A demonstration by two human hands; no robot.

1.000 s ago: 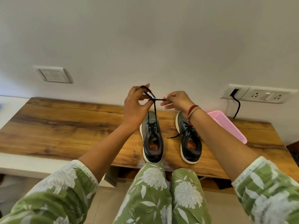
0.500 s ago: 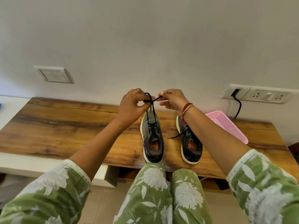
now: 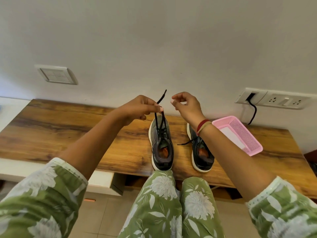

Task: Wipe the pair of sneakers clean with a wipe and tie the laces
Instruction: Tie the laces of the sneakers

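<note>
**Left sneaker: laces pinched up, bow not yet formed**

Left hand (image 3: 137,108) pinches both strands of the black lace (image 3: 159,120) btwn thumb & fingertips, lifted above the left sneaker (image 3: 162,143); one lace tip sticks up past the grip toward the wall. Holding strands taut & raised prob. keeps tension on the eyelets and leaves room to make a loop. Right hand (image 3: 186,105) hovers just right of that tip, fingers curled, thumb & forefinger nearly closed on nothing – empty, likely about to take the free end.

Both sneakers sit side by side near the surface's (image 3: 68,131) near edge, toes to the wall, heels toward the person – easy reach from the seat. Right sneaker (image 3: 201,157) partly behind the right forearm; its lace (image 3: 186,143) trails loose to the left, untied.

Materials: uppers dark grey/black, look like knit mesh, pale rubbery soles, orange insoles. Laces thin, round, limp cord. Surface glossy wood-grain. Pink perforated plastic tray (image 3: 240,134) at right, something white & flat inside – maybe the wipe, can't confirm.
</note>
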